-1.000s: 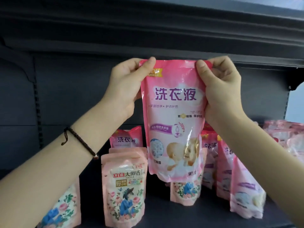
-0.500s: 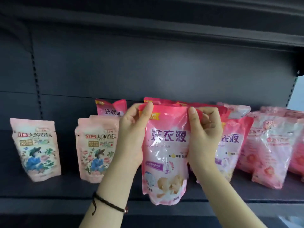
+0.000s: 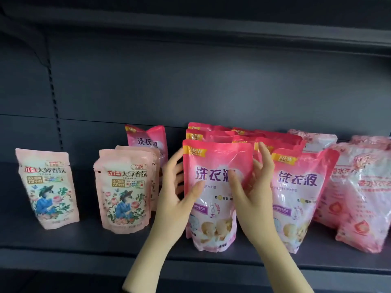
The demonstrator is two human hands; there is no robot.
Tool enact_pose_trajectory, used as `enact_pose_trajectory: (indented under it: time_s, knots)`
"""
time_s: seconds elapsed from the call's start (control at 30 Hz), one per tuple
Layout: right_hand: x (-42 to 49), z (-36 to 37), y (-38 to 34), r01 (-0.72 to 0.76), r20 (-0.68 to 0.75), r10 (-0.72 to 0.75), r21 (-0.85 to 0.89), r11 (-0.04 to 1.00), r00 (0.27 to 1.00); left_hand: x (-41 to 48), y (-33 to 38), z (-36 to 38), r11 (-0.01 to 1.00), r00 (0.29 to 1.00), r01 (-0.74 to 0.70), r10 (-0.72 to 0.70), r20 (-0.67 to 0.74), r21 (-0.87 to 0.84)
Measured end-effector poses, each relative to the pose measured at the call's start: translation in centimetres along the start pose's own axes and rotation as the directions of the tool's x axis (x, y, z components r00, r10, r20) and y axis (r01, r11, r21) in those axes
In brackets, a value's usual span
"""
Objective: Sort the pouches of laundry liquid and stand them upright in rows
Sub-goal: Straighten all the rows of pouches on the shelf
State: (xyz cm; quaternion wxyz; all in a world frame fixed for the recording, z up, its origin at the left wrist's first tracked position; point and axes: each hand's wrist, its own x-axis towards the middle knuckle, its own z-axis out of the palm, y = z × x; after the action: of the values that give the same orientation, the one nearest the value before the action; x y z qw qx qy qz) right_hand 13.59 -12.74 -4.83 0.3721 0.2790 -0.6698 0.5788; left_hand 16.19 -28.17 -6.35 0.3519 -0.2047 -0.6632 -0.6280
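Pink pouch (image 3: 212,163) between left hand (image 3: 173,197) and right hand (image 3: 255,193); grips spread, seemingly just touching; rear pouches (image 3: 204,135) half-hidden.

Glossy crinkled plastic pink pouch (image 3: 213,193), matt pale floral pouches (image 3: 47,187), smooth matt dark metal shelf (image 3: 84,240)

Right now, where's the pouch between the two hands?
In the head view the pouch stands mid-front on the shelf, between left hand and right hand; a twin pouch stands right of it, a floral pouch left.
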Motion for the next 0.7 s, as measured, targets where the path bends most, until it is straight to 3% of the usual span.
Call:
enact_pose_trajectory:
  time_s: [0.1, 0.23, 0.33, 0.7]
  knots:
    - [-3.2, -0.9, -0.1, -0.056, 0.128, 0.059, -0.032, 0.998, 0.990, -1.9, -1.0, -0.5, 0.998, 0.998, 0.044, -0.046, 0.040, 0.053]
    - [-6.7, -1.4, 0.4, -0.088, 0.200, 0.115, -0.139, 0.986, 0.973, -3.9, -1.7, -0.6, 0.990, 0.988, 0.096, -0.107, 0.111, 0.106]
    - [-7.4, -1.5, 1.0, -0.155, 0.254, 0.183, -0.127, 0.980, 0.950, -4.9, -2.0, -0.7, 0.984, 0.981, 0.102, -0.124, 0.150, 0.144]
    - [-7.0, -0.4, 1.4, -0.219, 0.190, 0.238, -0.113, 0.969, 0.953, -4.7, -2.6, -0.2, 0.977, 0.989, 0.079, -0.103, 0.110, 0.198]
